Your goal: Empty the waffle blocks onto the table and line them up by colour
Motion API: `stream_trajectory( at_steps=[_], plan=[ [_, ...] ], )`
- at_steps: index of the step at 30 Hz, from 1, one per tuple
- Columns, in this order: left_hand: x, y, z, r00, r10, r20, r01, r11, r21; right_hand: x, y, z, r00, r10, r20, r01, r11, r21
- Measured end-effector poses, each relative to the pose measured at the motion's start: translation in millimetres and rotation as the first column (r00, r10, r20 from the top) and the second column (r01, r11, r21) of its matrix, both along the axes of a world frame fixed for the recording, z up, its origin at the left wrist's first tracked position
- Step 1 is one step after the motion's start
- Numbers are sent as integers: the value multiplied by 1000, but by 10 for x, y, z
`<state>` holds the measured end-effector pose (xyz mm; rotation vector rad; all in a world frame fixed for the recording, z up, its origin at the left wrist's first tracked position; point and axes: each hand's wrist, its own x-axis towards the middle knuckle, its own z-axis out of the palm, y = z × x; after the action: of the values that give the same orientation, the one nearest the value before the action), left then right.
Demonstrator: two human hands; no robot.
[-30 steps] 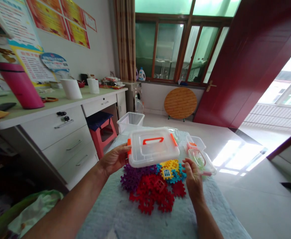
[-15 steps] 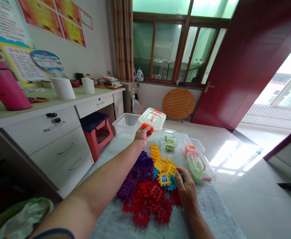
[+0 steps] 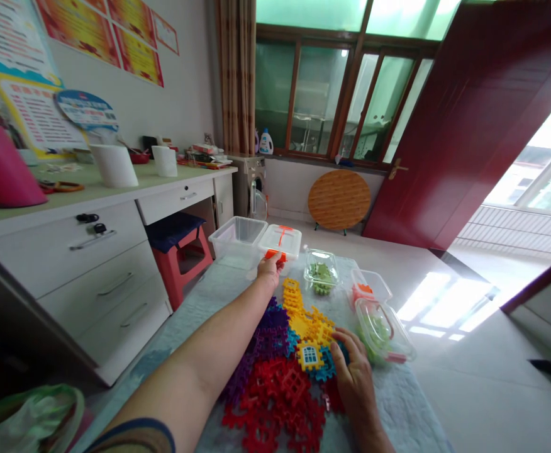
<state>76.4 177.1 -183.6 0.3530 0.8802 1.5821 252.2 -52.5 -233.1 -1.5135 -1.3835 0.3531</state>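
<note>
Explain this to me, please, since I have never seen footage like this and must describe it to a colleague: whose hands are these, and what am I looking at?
There is no machine here: these are a person's bare hands, seen by a camera on that person's head, looking forward and down.

The left hand reaches forward and holds a translucent lid with an orange handle, beside an open clear bin. Whether a box sits under the lid is hard to tell.

The right hand is by the blue pieces; its grip is unclear.

On the cloth lie red pieces, purple pieces and yellow pieces. Beyond them, a clear container holds green pieces.
</note>
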Motion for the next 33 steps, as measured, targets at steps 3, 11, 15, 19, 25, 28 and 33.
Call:
stream_trajectory(
  at_steps=[3, 11, 15, 19, 25, 28, 33],
  plan=[
    [-43, 87, -40, 1000, 10, -21, -10, 1000, -22, 9, 10, -28, 1000, -1, 0, 1, 1000, -9],
    [-107, 208, -53, 966, -104, -237, 88, 993, -80, 32, 27, -66, 1000, 18, -1, -18, 1000, -14],
    [-128, 134, -90, 871, -196, -449, 170, 981, -98, 38, 21, -63, 1000, 11, -9, -11, 1000, -14],
    [-60, -77, -176, 652, -241, -719, 254, 963, -92, 45, 22, -79, 1000, -8, -17, 7, 1000, -13],
    [113, -252, -210, 136, -207, -969, 534, 839, -104, 27, 41, -115, 1000, -6, -20, 6, 1000, -27],
    [121, -260, -210, -95, -186, -978, 611, 765, -205, 23, 43, -132, 1000, 3, -17, -4, 1000, -31],
    [10, -418, -127, -308, -113, -944, 721, 620, -310, 31, 58, -166, 1000, 2, 1, -2, 998, -57]
  ],
)
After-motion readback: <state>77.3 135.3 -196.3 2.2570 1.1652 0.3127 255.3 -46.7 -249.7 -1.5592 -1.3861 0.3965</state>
